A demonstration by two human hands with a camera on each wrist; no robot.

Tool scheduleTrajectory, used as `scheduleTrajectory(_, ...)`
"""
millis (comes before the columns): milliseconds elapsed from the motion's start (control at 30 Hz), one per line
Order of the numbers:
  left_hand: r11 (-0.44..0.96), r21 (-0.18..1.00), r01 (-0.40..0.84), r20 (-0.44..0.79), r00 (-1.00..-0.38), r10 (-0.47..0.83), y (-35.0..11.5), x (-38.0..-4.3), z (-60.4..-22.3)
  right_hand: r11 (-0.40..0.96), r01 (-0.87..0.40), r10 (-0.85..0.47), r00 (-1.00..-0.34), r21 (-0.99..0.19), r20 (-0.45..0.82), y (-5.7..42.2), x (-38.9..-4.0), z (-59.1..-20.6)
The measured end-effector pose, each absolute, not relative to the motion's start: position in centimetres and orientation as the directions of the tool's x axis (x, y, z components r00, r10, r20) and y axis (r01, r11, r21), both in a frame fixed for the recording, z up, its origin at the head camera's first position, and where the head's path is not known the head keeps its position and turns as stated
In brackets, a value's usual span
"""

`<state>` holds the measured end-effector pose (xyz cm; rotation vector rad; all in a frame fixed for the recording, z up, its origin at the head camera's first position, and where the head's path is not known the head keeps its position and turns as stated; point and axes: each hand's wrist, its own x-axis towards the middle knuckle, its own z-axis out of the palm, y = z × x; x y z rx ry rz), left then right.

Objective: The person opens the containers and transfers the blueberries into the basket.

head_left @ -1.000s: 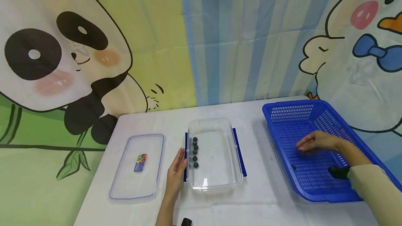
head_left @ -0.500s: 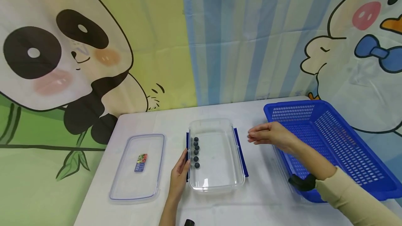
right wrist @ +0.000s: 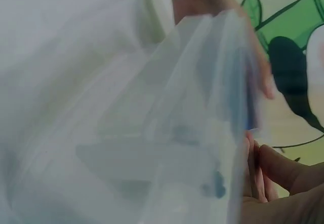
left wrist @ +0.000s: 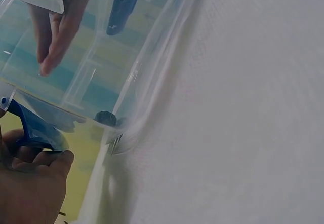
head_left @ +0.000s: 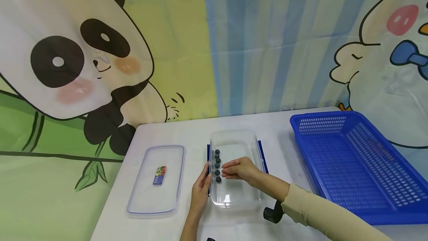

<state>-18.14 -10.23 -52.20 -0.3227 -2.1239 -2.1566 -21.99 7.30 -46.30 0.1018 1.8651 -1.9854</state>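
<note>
Left hand point(head_left: 199, 193) pinches clear box point(head_left: 235, 192) by blue latch point(left wrist: 38, 130); right hand point(head_left: 243, 168) above, fingertips bunched near 6 dark balls point(head_left: 217, 165), grip unclear.

Looks like a little set-up corner to me, can't tell if it's in a home or a studio. Big creased cartoon cloth point(head_left: 260, 44) right behind a white tabletop point(head_left: 274, 140), with a panda point(head_left: 87, 60) at one end and a bow-tied bird point(head_left: 381, 81) at the other.

The blue latticed plastic basket point(head_left: 351, 174) is cut off at the head view's right edge; lower centre, whether the bare right hand point(head_left: 242, 168) holds anything is hidden.
</note>
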Motion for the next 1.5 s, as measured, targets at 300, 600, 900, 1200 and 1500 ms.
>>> scheduleTrajectory(300,0.024,0.971,0.238,0.236,-0.969,0.067,-9.9,-18.3,-52.5,-0.025,0.409,-0.255,-0.885,-0.912,-0.390,6.7,-22.9,-49.2)
scheduleTrajectory(600,0.074,0.972,0.223,0.217,-0.973,0.073,-10.1,-18.8,-55.4,0.000,0.455,-0.169,-0.878,-0.890,-0.449,5.9,-22.4,-51.5)
scheduleTrajectory(900,0.110,0.968,0.226,0.221,-0.974,0.051,-10.2,-18.5,-55.6,0.030,0.448,-0.206,-0.872,-0.893,-0.444,5.5,-22.1,-52.1)
scheduleTrajectory(1200,0.118,0.956,0.268,0.265,-0.963,0.042,-9.9,-18.9,-55.4,0.040,0.460,-0.235,-0.859,-0.887,-0.455,5.4,-22.6,-51.8)
scheduleTrajectory(1500,0.154,0.955,0.254,0.253,-0.967,0.026,-10.2,-18.6,-55.1,-0.010,0.462,-0.259,-0.858,-0.887,-0.444,6.0,-22.4,-50.1)
